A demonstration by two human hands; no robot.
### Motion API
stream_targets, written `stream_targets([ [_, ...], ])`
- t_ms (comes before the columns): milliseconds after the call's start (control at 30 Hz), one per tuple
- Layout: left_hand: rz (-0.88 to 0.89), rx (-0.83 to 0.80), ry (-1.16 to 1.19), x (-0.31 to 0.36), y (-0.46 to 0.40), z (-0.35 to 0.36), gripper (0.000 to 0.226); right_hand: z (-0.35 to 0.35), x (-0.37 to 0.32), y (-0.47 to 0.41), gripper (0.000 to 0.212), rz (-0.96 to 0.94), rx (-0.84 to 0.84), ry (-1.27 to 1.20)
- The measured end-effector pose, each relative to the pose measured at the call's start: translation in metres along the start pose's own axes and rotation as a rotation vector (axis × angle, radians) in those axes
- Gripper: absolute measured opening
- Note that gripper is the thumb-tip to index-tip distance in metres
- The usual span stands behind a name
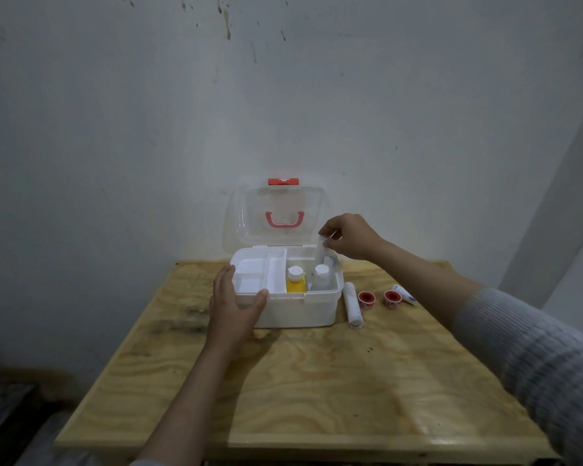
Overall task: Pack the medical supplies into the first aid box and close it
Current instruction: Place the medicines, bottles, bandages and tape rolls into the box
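Left hand (236, 297) bracing box (297, 307) (open), right (347, 235) pinching packet (321, 250)

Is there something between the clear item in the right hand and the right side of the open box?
Partly. The right hand holds a clear item over the box. In that compartment a clear bottle stands below it, a yellow bottle beside. The lid stands open behind.

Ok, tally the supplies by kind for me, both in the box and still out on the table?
Bottles in the first aid box: 2, yellow bottle and clear bottle
Clear packet held by the right hand: 1, clear packet
White rolls on the table: 1, white roll
Red tape rolls: 2
Tubes: 1, white tube
Total: 7
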State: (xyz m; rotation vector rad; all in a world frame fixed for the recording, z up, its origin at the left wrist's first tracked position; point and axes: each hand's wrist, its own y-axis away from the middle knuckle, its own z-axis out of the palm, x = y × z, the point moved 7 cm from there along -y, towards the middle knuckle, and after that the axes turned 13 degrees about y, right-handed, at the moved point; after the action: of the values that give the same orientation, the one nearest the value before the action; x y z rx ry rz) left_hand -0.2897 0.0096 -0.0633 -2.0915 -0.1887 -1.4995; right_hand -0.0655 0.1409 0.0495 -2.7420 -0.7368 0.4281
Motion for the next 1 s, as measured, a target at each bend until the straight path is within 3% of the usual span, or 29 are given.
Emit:
stream_targets([
  [167,-0.011,-0.006,-0.009,-0.001,-0.001,0.0,0.079,0.012,-0.002,0.006,0.018,-0.019,-0.058,0.09],
  [400,0.004,-0.007,0.006,-0.002,0.0,0.0,0.078,-0.015,0.041,0.036,0.017,0.091,0.092,0.047],
  [767,0.022,0.024,-0.02,0.002,-0.002,0.001,0.077,0.023,0.089,0.125,0.016,0.153,-0.201,0.173],
  [1000,0.021,0.016,-0.025,0.004,-0.002,-0.001,0.076,0.04,0.082,0.125,0.021,0.16,-0.164,0.164],
])
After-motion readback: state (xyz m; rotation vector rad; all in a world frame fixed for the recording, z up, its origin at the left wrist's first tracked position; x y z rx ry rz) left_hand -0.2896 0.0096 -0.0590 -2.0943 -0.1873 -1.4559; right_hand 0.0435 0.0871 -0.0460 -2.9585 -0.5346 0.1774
